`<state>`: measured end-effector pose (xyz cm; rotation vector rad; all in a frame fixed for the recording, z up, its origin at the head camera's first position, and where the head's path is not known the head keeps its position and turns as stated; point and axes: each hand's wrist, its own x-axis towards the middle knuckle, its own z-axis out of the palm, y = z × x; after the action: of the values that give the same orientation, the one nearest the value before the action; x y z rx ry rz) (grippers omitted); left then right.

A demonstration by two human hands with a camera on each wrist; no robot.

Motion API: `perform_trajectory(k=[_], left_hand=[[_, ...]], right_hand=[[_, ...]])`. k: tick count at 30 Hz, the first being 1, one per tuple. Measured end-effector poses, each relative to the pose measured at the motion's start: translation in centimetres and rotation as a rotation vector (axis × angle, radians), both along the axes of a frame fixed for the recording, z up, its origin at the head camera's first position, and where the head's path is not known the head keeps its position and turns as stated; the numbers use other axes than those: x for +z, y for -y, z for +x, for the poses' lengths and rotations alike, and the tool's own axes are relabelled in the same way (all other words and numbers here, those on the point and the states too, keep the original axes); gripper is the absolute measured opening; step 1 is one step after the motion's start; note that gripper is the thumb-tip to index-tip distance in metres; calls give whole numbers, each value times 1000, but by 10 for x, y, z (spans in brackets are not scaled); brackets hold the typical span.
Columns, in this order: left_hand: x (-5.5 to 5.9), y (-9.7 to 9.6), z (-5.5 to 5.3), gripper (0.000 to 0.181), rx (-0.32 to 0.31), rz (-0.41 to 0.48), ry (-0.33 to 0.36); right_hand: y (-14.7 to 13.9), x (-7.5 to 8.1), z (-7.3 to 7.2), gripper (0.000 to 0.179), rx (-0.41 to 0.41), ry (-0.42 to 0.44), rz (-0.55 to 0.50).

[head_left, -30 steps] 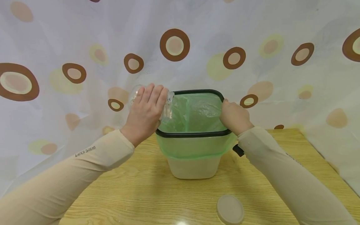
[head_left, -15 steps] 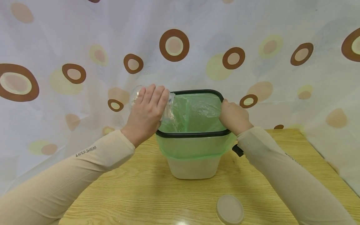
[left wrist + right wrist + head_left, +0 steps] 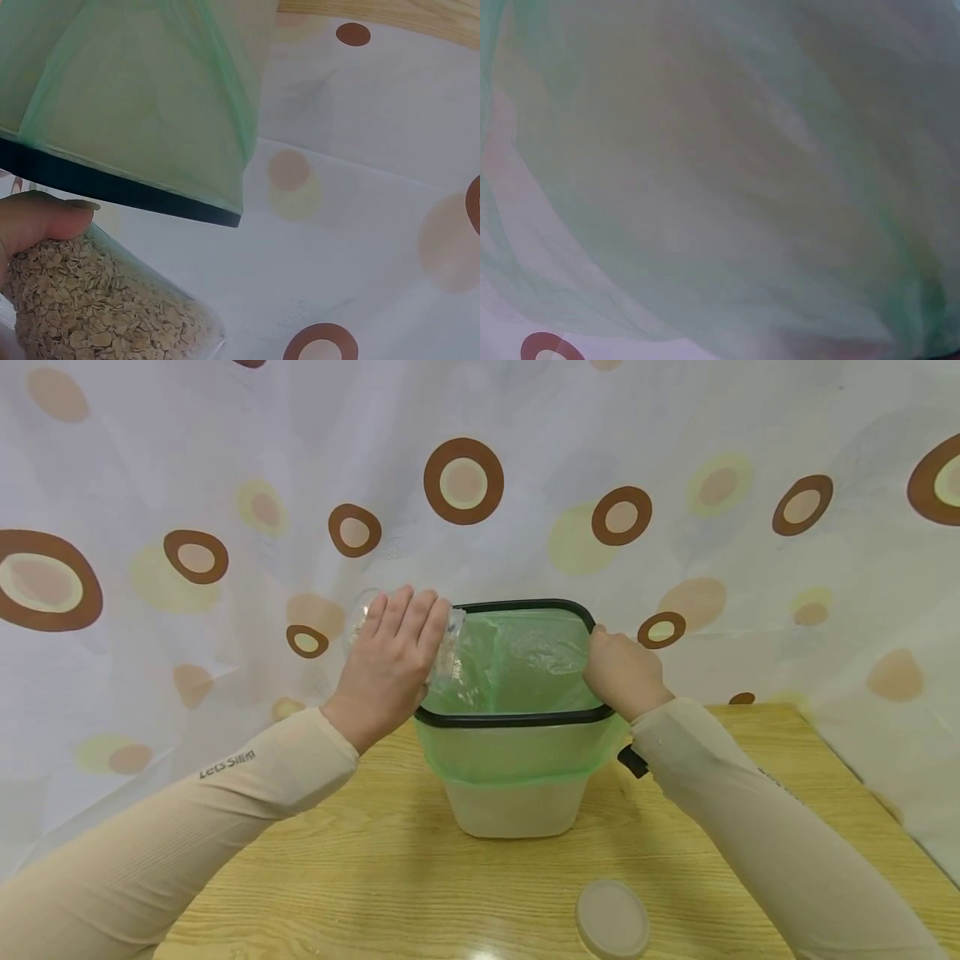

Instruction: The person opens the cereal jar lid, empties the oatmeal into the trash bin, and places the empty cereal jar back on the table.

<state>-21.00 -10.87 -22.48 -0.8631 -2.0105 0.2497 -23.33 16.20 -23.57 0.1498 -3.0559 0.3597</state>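
My left hand [image 3: 390, 664] grips a clear jar [image 3: 112, 307] of oat flakes, tipped sideways with its mouth over the left rim of a bin. Pale flakes [image 3: 459, 675] show falling from the mouth. The whitish bin [image 3: 517, 810] stands upright, lined with a green plastic bag [image 3: 540, 656] that folds out under its black rim [image 3: 517, 720]. On the right side, my right hand [image 3: 626, 672] holds the rim; its fingertips are hidden. The left wrist view shows my thumb [image 3: 56, 217] across the jar. Green bag film [image 3: 705, 187] fills most of the right wrist view.
A round beige lid [image 3: 612, 918] lies on the wooden table [image 3: 360, 868] in front of the bin. A small black piece [image 3: 633, 761] sticks out beside the bin under my right wrist. Behind hangs a white curtain [image 3: 510, 560] with brown and yellow spots.
Oat flakes have begun to fall from the jar into the bag, more of them now than half a second ago. Both hands stay nearly in place.
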Motion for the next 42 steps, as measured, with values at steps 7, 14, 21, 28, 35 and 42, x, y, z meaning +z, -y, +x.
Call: perform_trajectory(k=[7,14,21,28,35,42], left_hand=[[1,-1,0,56,-1,-7,-1],[1,-1,0,53,-5,-10,-1],[1,-2,1,52,-10,-27,4],[2,0,3,53,-7,-17,18],[3,1,4,55,8,-36,24],[2,0,3,52,-5,-39,7]], right_hand=[[0,0,0,47,-1,1,-2],[-1,0,0,47,1,-7,1],[-1,0,1,47,2,-16,-3],[0,0,1,47,0,-8,-1],[0,1,1,48,-2,-10,3],[0,1,1,48,2,-16,2]])
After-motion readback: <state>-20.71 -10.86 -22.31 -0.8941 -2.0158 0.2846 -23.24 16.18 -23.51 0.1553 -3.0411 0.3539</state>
